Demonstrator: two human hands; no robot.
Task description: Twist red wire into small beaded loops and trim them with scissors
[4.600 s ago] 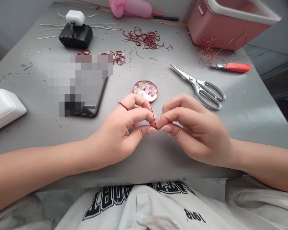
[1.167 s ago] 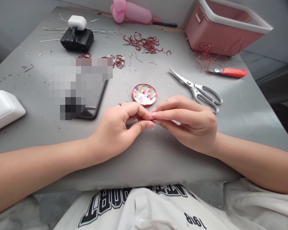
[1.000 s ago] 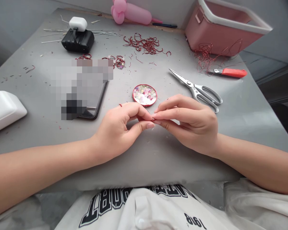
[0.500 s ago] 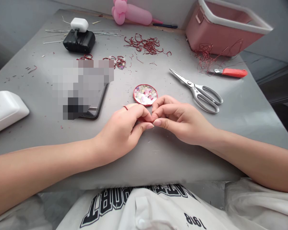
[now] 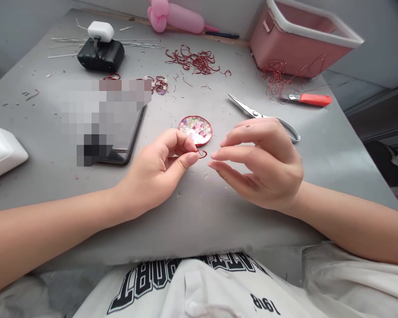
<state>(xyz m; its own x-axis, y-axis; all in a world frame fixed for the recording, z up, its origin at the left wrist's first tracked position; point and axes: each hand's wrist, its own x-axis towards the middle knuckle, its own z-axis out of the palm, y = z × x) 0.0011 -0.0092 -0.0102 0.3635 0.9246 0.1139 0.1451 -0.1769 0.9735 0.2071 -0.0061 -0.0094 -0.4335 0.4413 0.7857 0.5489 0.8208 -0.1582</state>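
Note:
Between thumb and index finger, my left hand (image 5: pixel 164 170) pinches a small red cord loop (image 5: pixel 202 154), which sticks out to the right of the fingertips. Just right of the loop, my right hand (image 5: pixel 260 165) is held with fingers apart and nothing visible between them. Behind the loop lies a round red-rimmed dish (image 5: pixel 195 130) of small clear, pink and pale beads. Scissors (image 5: pixel 248 106) with grey handles lie behind my right hand, which hides part of them.
A red-handled cutter (image 5: pixel 315 100) and tangled thin red thread (image 5: pixel 277 79) lie before a pink bin (image 5: pixel 285 44). Cut red cord pieces (image 5: pixel 195 59) are heaped at the back. At left are a phone (image 5: pixel 135 132), a black case (image 5: pixel 101 55) and a white case (image 5: pixel 5 152).
My right hand has let go of the red piece and moved right, its fingers spreading. The loop now shows at my left fingertips. The whole view has shifted slightly.

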